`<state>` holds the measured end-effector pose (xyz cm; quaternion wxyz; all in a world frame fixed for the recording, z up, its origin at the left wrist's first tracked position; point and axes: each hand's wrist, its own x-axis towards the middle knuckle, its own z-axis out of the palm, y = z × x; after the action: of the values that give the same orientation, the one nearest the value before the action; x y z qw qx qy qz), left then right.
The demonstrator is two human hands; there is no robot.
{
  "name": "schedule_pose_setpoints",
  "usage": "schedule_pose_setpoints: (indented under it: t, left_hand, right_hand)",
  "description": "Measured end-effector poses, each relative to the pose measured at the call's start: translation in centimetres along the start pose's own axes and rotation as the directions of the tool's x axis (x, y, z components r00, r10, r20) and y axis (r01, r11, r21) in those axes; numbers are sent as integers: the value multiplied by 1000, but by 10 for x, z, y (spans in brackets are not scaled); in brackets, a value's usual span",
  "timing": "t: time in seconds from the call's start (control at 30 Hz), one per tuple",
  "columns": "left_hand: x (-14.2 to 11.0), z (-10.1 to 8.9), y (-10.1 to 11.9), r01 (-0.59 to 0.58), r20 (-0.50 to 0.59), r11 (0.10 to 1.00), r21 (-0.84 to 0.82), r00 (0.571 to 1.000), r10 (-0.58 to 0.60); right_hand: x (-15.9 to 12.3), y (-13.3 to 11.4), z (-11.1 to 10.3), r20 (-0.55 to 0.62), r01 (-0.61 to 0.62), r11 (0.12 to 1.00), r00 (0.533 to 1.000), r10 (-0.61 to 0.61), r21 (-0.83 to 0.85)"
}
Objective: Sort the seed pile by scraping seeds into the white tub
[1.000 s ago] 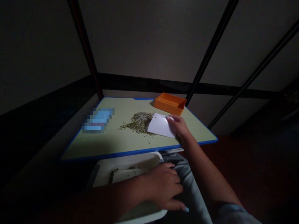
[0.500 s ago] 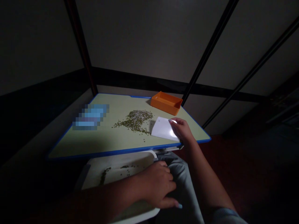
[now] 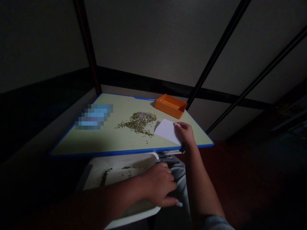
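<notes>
My right hand (image 3: 185, 133) pinches a white plastic scraper (image 3: 168, 131), a flat piece with a small hole near one corner. The scraper is tilted over the table (image 3: 103, 140), just right of a spread pile of small green and whitish seeds (image 3: 141, 121). Below the table's front edge is a white bin (image 3: 134, 218) with some seeds scattered inside. Across the bin reaches my left arm, and my left hand (image 3: 161, 185) lies over its right rim, fingers curled round it and thumb sticking out. The fingertips' underside is hidden.
An orange open tray (image 3: 169, 110) stands at the table's back right. A pixelated bluish patch (image 3: 94, 117) covers something at the left. A panelled wall (image 3: 144, 38) rises behind the table. My grey-trousered leg (image 3: 178, 172) is beside the bin.
The scraper has turned slightly, and its bright glare is gone. My right forearm has swung a little left. My left hand stays at the bin's rim; the view has shifted slightly.
</notes>
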<state>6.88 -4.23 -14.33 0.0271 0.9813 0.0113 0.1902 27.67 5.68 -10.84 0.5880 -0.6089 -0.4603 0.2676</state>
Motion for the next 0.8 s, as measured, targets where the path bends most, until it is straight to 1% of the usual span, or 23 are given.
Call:
schedule_pose_setpoints:
  t: [0.1, 0.27, 0.53, 0.67, 0.8]
  left_hand:
    - [1, 0, 0, 5, -11, 1000, 6, 1000, -5]
    - [3, 2, -1, 7, -21, 1000, 12, 1000, -7]
    - [2, 1, 0, 20, -7, 1000, 19, 1000, -20]
    - [3, 2, 0, 21, -5, 1000, 23, 1000, -21]
    - [3, 2, 0, 16, -7, 1000, 26, 1000, -16]
  right_hand:
    - [0, 0, 2, 16, 19, 1000, 1000, -19, -7]
    - [-1, -1, 3, 66, 14, 1000, 998, -15, 7]
    - [-6, -7, 2, 136, -31, 998, 990, 25, 45]
    - [-11, -12, 4, 148, -52, 998, 988, 44, 47]
    - [-14, -14, 6, 163, -47, 997, 986, 37, 54]
